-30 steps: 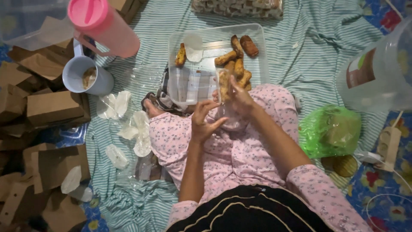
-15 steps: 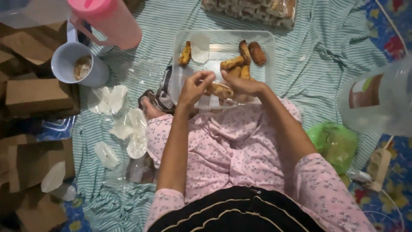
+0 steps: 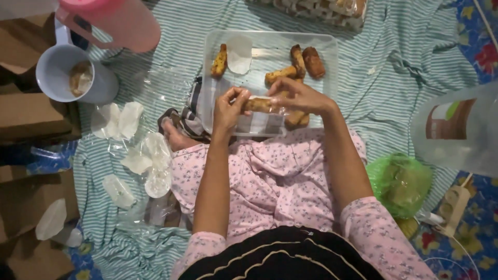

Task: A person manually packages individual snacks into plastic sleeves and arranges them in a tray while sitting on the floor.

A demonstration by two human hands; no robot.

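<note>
Both my hands meet over a clear plastic tray [image 3: 321, 44] that lies on a striped cloth. Between them is a brown fried roll in clear plastic wrap [image 3: 258, 105]. My left hand [image 3: 228, 108] pinches its left end, and my right hand [image 3: 298, 95] holds the right end from above. Several more fried rolls [image 3: 306, 61] lie in the tray, along with a single one [image 3: 219, 62] at the left and a white paper piece [image 3: 239, 53].
Loose clear wrappers [image 3: 140, 150] lie left of my knee. A white cup [image 3: 67, 78] and a pink jug [image 3: 122, 23] stand at the back left, beside brown cardboard boxes [image 3: 31, 114]. A green plastic bag [image 3: 399, 181] and a large clear bottle [image 3: 456, 129] are at the right.
My hands have moved from my lap forward over the tray. The wrapped roll has turned to lie sideways between them, gripped at both ends.
</note>
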